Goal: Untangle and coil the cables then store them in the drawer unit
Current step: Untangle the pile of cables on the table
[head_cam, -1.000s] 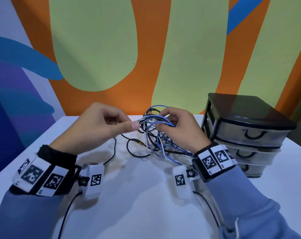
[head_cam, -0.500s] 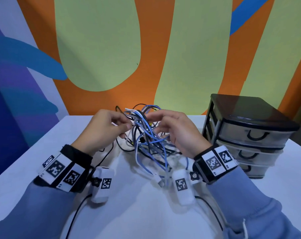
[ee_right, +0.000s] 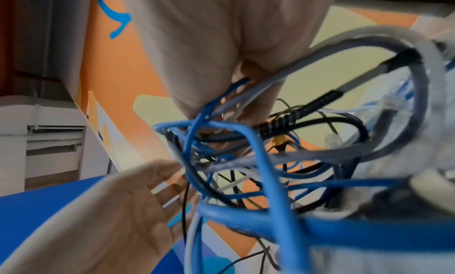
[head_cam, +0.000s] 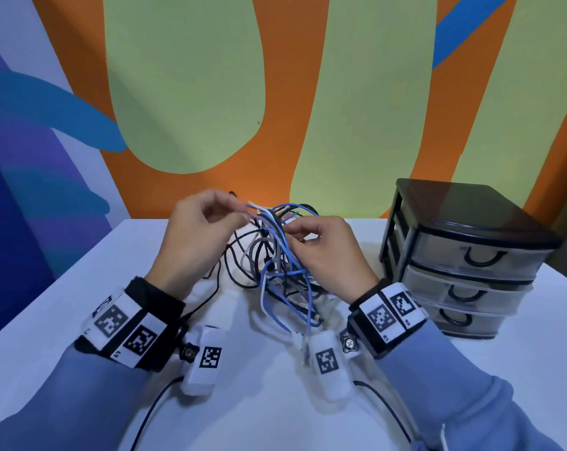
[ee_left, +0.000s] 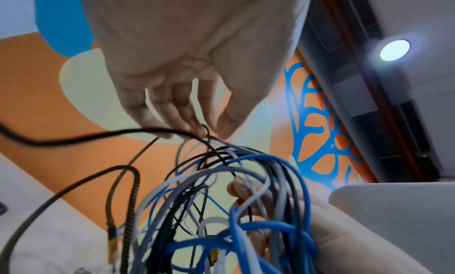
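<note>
Lifted higher, cables (head_cam: 275, 252) hang vertically between hands

the left hand (ee_left: 187, 50) fills the top of the view, and its fingertips (ee_left: 197, 126) pinch a thin black cable (ee_left: 98, 136) that runs off to the left. below hangs a tangle of cables (ee_left: 234, 210), blue, white and black ones looped together. the right hand (ee_left: 344, 239) has its grip in the tangle at lower right. a braided cable (ee_left: 130, 190) curves over the tabletop (ee_left: 37, 219).
</note>
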Demonstrator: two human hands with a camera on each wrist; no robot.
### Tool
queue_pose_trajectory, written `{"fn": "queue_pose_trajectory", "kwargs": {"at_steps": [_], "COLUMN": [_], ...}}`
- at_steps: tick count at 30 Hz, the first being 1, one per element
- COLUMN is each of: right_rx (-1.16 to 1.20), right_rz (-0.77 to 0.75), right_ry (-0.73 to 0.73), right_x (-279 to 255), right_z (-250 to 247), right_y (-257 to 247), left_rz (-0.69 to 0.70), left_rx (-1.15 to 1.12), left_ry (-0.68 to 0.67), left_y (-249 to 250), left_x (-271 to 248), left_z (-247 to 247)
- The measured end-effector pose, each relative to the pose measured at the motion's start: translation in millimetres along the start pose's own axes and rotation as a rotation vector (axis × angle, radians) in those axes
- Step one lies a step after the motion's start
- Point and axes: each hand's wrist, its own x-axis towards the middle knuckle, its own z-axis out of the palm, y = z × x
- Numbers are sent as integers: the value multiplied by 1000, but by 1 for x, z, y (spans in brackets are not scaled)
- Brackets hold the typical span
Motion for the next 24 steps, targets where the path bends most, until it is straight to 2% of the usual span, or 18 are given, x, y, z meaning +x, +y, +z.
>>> {"fn": "queue_pose_trajectory", "kwargs": {"at_steps": [2, 4, 5, 7, 9, 11, 14, 17, 21, 24], "right_rx": [-12, -52, -59, -18, 72, 131, 241, 299, 173, 219], "right_rz": [-61, -148, -174, -157, -100, -96, -123, -155, -258, -191], "right_ry": [-10, -41, -35, 37, 143, 253, 347, 295, 116, 29], "right_x": [-4, -8, -9, -8, -8, -7, -6, -6, -9, -11], "right_z": [0, 1, 1, -4, -9, -13, -17, -17, -6, 0], "right_y": [-7, -15, -18, -22, -26, -30, -37, -40, -36, -34], "left_rz": [157, 333, 376, 365, 277, 139, 41, 15, 194, 172], "left_rx": [84, 296, 369, 426, 459, 483, 533, 327, 201, 114], "left_ry": [12, -120, -165, -174, -184, -288, -417, -489, -397, -403], "left_y": [7, 14, 16, 19, 17, 14, 10, 12, 18, 20], "left_x": [-2, -10, -14, -17, -14, -12, -10, -8, -10, -8], "left_z": [1, 4, 7, 9, 5, -2, -10, -13, -10, -14]}}
